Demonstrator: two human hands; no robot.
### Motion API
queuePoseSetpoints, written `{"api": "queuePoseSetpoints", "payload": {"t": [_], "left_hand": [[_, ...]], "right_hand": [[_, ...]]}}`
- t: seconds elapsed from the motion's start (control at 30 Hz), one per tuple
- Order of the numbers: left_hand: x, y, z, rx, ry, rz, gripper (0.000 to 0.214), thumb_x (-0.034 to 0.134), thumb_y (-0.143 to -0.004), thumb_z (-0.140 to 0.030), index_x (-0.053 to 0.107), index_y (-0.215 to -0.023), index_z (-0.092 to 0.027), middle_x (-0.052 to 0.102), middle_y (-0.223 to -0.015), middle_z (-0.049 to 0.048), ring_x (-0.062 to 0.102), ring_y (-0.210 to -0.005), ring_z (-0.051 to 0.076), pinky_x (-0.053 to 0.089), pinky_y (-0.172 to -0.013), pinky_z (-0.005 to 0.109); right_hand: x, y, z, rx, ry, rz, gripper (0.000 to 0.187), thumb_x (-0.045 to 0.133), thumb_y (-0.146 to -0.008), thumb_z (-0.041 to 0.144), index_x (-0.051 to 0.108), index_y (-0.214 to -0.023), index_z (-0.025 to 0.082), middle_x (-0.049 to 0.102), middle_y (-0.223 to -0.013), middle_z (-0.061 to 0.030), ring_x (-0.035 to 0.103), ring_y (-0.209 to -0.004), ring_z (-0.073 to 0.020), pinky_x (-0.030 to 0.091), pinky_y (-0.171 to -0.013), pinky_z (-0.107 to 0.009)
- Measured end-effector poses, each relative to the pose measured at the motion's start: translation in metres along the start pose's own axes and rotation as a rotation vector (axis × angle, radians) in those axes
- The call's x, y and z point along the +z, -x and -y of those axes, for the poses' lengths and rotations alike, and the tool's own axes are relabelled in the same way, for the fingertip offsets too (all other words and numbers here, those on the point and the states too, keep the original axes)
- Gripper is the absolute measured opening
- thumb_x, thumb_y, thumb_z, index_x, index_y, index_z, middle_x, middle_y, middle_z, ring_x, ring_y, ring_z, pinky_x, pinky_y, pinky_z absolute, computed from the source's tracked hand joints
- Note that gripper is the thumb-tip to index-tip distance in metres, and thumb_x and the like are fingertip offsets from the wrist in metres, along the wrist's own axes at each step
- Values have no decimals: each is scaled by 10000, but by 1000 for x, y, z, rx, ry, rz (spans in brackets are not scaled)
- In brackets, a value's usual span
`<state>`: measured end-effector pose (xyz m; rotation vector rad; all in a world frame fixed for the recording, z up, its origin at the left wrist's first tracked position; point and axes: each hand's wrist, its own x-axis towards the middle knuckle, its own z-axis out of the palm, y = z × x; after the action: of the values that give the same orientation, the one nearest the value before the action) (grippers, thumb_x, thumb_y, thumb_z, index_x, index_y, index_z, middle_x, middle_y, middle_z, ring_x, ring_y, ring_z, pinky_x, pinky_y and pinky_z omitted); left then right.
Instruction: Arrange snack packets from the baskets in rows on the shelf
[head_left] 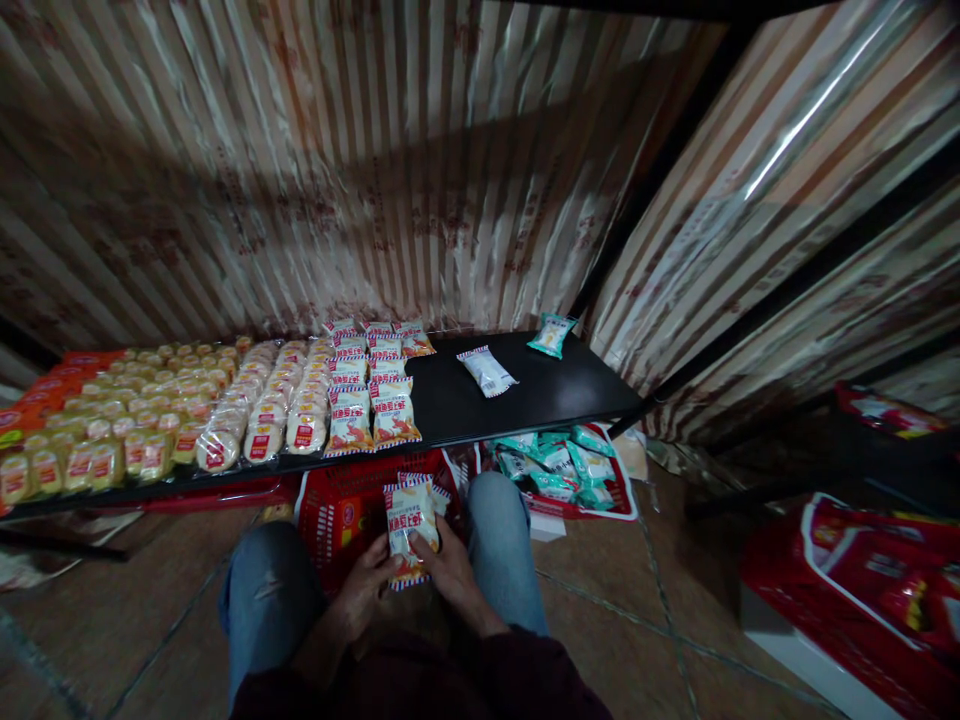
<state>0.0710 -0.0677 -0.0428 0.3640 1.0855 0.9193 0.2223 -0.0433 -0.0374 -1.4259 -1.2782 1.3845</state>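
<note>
Fingers (pixel 447 558) hold snack packets (pixel 409 512) partly hiding a red basket (pixel 352 485) below the shelf (pixel 450 405).

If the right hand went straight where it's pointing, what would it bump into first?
The right hand would first meet the red-lettered snack packet it touches; beyond, perhaps the red basket, though depth is unclear.

The front packet (pixel 409 515) is sealed and puffed: white face, red lettering, orange artwork at the lower end, striped crimped ends. It is held printed side up, lettering upright, on the near side of the surface (pixel 540 400), off its front edge. At least one rear packet (pixel 442 498) shows partly behind it
</note>
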Motion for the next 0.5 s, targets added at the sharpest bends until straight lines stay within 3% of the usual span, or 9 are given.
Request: {"api": "queuePoseSetpoints", "payload": {"t": [0.13, 0.27, 0.4, 0.5], "left_hand": [[9, -9, -8, 100, -23, 76, 619, 827, -551, -351, 617, -1112, -198, 668, -1102, 100, 651, -898, 234, 487, -749, 307], [21, -19, -13, 134, -115, 71, 683, 819, -557, -393, 595, -1166, -180, 681, -1032, 101, 623, -682, 150, 397, -518, 211], [44, -18, -20, 136, -189, 81, 664, 772, -592, -492, 610, -1135, -147, 692, -908, 86, 493, -478, 62, 280, -415, 196], [66, -14, -31, 106, -170, 110, 643, 735, -630, -518, 604, -1135, -143, 685, -860, 71, 500, -494, 67, 287, -411, 193]], "right_hand": [[-11, -1, 24, -14, -73, -15, 543, 627, -737, 484, 552, -1197, 204, 701, -987, -74, 660, -865, -247, 524, -783, -382], [-28, -3, 41, -2, -182, 0, 591, 664, -700, 528, 566, -1179, 194, 702, -1004, -84, 661, -873, -267, 533, -773, -404], [-48, -7, 51, -3, -207, 26, 614, 650, -709, 558, 561, -1165, 158, 697, -1020, -96, 660, -866, -266, 537, -761, -398], [-64, -14, 61, -31, -204, 37, 581, 647, -716, 552, 570, -1159, 184, 696, -1036, -77, 655, -902, -272, 533, -789, -388]]}}
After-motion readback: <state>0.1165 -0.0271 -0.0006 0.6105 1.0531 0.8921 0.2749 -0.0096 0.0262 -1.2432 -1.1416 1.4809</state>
